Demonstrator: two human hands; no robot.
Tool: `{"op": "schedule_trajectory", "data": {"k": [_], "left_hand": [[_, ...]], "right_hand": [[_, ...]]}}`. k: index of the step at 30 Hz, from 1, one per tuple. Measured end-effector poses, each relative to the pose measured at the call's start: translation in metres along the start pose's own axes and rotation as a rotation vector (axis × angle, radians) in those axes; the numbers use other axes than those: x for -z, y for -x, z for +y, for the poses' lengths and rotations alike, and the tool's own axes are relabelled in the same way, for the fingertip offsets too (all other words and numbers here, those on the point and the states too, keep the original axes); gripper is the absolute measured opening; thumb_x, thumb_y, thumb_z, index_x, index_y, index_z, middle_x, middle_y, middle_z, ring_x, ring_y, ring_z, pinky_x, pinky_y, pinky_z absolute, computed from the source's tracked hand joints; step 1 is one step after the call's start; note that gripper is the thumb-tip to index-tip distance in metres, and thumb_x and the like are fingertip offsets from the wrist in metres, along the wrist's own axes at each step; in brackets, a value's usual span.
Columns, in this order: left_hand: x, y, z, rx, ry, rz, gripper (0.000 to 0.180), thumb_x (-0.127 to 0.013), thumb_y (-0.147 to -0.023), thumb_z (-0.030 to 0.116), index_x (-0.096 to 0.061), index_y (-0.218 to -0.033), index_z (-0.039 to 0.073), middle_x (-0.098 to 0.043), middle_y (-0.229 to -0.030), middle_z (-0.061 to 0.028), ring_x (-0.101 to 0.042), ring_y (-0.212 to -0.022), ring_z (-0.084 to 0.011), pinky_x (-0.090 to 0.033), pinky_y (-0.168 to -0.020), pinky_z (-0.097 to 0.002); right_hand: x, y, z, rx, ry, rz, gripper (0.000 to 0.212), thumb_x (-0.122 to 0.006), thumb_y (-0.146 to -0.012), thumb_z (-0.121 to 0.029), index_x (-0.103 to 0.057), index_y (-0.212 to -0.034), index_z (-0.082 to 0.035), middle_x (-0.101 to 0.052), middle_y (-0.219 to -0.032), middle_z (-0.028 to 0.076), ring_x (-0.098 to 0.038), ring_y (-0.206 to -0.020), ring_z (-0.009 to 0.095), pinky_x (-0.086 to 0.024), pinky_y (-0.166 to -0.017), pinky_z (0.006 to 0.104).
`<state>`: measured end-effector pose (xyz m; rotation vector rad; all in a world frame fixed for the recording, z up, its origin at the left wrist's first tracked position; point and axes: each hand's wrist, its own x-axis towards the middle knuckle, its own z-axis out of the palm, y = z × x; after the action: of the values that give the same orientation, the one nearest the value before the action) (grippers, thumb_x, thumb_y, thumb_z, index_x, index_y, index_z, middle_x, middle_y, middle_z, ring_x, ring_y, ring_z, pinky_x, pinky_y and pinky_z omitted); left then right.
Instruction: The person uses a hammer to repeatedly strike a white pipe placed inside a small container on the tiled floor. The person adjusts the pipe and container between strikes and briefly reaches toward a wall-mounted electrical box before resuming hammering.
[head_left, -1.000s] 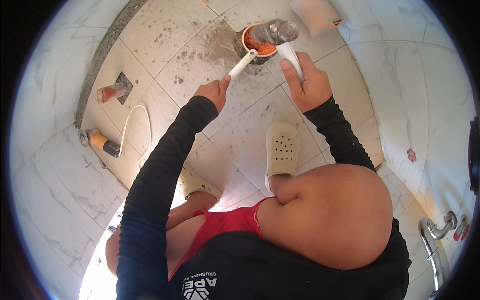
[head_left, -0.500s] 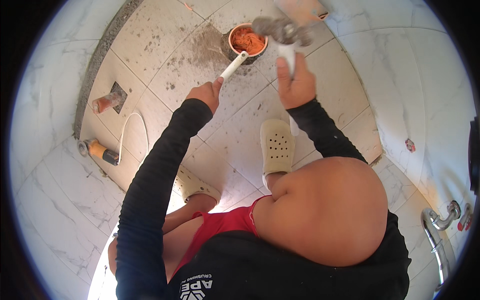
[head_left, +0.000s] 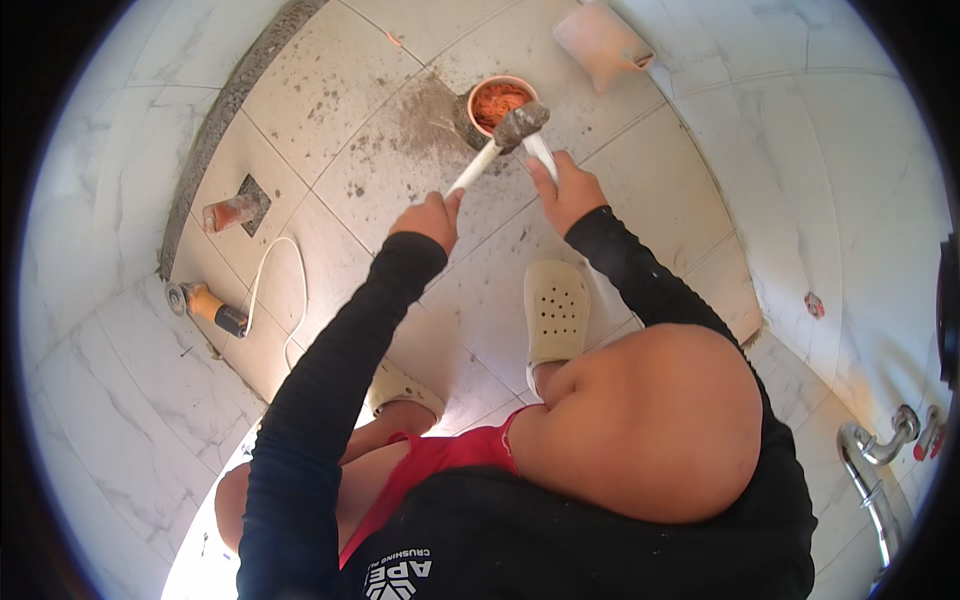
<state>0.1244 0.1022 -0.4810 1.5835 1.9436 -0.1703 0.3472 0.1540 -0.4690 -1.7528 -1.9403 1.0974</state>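
The bar [head_left: 474, 168] in the left hand [head_left: 427, 218] is white, the hammer [head_left: 522, 124] in the right hand [head_left: 573, 194] grey-headed with a white handle, the pipe [head_left: 500, 79] just beyond both grips orange, and the floor tiles [head_left: 492, 222] around them beige with dark specks.

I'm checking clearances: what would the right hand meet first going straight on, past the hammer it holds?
Probably the orange pipe, though its depth below the hammer is unclear.

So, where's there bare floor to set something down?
Bare tiles lie between the right sleeve, right wall and pinkish object, and, narrowly, between the white cord and left sleeve. Crowded: the orange-rimmed pipe, with the hammer and white bar close by.
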Motion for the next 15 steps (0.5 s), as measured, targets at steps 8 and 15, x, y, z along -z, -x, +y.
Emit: {"op": "schedule_trajectory", "data": {"k": [8,15], "left_hand": [[-0.050,0.015,-0.012,-0.038,0.099,0.211,0.043,-0.042,-0.103,0.044,-0.049,-0.088,0.004,-0.062,-0.061,-0.0225,-0.063,-0.058,-0.0446,-0.051,-0.052,-0.0537],[-0.100,0.015,-0.019,-0.066,0.342,0.260,0.041,-0.039,-0.104,0.044,-0.049,-0.094,0.005,-0.061,-0.063,-0.0234,-0.061,-0.058,-0.0475,-0.049,-0.052,-0.0562]], "right_hand": [[0.003,0.018,0.024,0.055,-0.111,0.016,0.053,-0.046,-0.101,-0.051,-0.054,-0.094,0.001,-0.061,-0.070,0.025,-0.062,-0.069,0.045,-0.049,-0.062,0.0471],[-0.001,0.017,0.028,-0.075,-0.252,-0.015,0.052,-0.047,-0.102,-0.051,-0.057,-0.094,0.000,-0.055,-0.066,0.007,-0.053,-0.059,0.017,-0.046,-0.059,0.0320]]}}
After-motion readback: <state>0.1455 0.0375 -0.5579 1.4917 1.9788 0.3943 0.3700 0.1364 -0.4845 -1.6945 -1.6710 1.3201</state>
